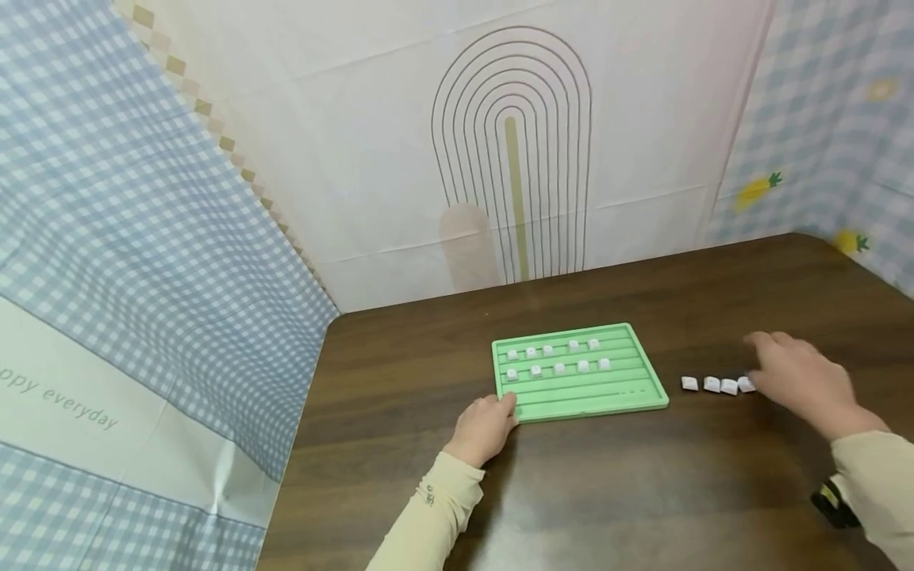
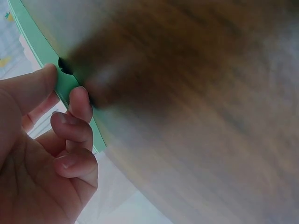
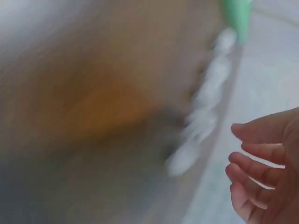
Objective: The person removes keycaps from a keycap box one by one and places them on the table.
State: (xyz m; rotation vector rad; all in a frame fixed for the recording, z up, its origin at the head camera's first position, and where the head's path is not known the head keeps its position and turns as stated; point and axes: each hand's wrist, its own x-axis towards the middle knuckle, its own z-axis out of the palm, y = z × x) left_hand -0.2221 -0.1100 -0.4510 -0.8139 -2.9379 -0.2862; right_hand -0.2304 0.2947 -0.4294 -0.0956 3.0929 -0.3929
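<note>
And here at the table (image 1: 400,357), the left hand (image 1: 484,428) has the green tray (image 1: 557,394) by its near left corner, thumb and fingers pinching the edge. In the left wrist view the thumb sits right on that green rim, with the other fingers curled in close to it.

The tray lies on the brown wood, in the middle between the two hands, a little nearer the left. Two rows of white keycaps stand in its far grooves: five in the farthest row (image 1: 547,350), five more in the next row (image 1: 559,369), with uneven gaps along both.

Over to the right, well apart from the left hand, loose keycaps (image 1: 728,387) make a short line on the wood beside the tray. I count four from the head view; the right wrist view is too blurred for a firm count.

At the far end of that line is the right hand (image 1: 803,381), a little blurred, its fingers loosely bent and grasping nothing that I can see. From overhead it overlaps the last cap; whether it touches, I cannot tell.

Pale sleeves (image 1: 428,515) cover both forearms, and a white cloth (image 1: 371,159) with line-drawn arches hangs behind.
</note>
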